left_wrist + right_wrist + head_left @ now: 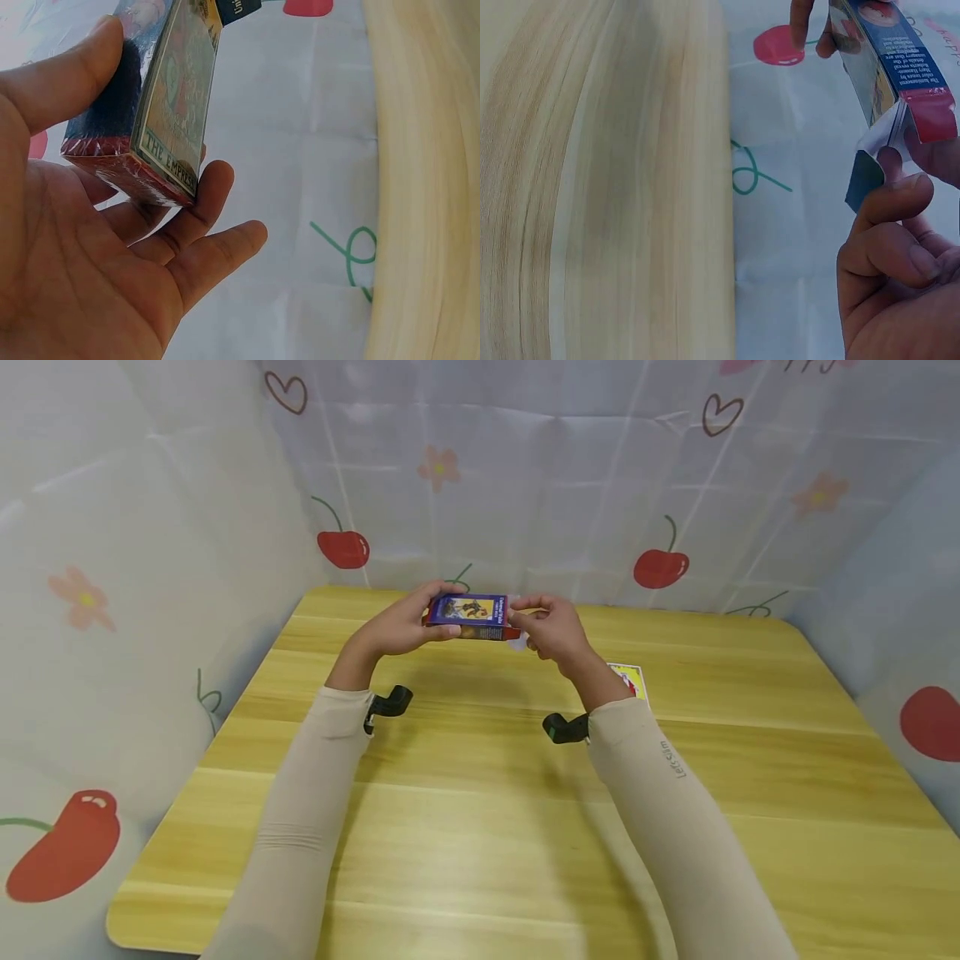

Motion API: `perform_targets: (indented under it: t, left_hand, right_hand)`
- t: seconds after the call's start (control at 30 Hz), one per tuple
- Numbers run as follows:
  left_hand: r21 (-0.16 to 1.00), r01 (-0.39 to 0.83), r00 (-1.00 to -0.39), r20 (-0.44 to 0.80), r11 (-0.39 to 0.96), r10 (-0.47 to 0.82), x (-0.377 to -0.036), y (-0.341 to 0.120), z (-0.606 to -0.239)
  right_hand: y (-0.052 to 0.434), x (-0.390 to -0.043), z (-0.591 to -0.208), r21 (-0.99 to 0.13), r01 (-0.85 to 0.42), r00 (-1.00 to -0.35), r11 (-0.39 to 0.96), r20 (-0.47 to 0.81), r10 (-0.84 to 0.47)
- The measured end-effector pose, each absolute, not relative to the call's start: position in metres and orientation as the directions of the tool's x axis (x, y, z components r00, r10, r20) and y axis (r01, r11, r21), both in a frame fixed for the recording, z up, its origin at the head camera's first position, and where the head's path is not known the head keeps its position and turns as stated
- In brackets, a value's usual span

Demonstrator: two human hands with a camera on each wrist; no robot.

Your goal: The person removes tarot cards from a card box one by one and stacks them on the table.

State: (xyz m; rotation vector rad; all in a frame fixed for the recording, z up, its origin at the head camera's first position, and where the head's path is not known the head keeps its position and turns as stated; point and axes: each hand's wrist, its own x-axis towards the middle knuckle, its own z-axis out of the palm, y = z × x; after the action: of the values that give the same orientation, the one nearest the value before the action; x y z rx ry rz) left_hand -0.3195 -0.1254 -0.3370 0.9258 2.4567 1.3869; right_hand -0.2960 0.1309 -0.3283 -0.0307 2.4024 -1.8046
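Observation:
A tarot card box (468, 610), blue with a yellow picture panel and red edges, is held up over the far part of the table. My left hand (408, 618) grips its left end, thumb along the near side and fingers behind. In the left wrist view, "THE EMPRESS" can be read on one face of the box (176, 105). At the other end, my right hand (551, 627) pinches the opened end with thumb and fingertips. In the right wrist view, a red flap (932, 112) and a dark blue flap (865, 182) stick out there.
A yellow picture card (630, 679) with a white border lies on the wooden table (450, 827), partly hidden by the right forearm. A printed cloth (495, 502) with cherries and hearts rises behind the table's far edge. Black wrist mounts (392, 700) stick out from the sleeves.

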Motion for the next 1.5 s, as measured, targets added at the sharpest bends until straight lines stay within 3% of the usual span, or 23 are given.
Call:
perform_targets:
  t: [0.53,1.5]
  left_hand:
    - [0.803,0.456,-0.784,0.157,0.385,0.600,-0.320,-0.126,-0.337]
    - [0.814,0.428,-0.803,0.143,0.393,0.578,-0.319,-0.127,-0.335]
  right_hand:
    - [0.128,-0.298,-0.325,-0.915,0.186,-0.970,0.359,-0.230,-0.082]
    - [0.164,-0.296,-0.327,-0.937,0.182,-0.967,0.298,-0.225,-0.117]
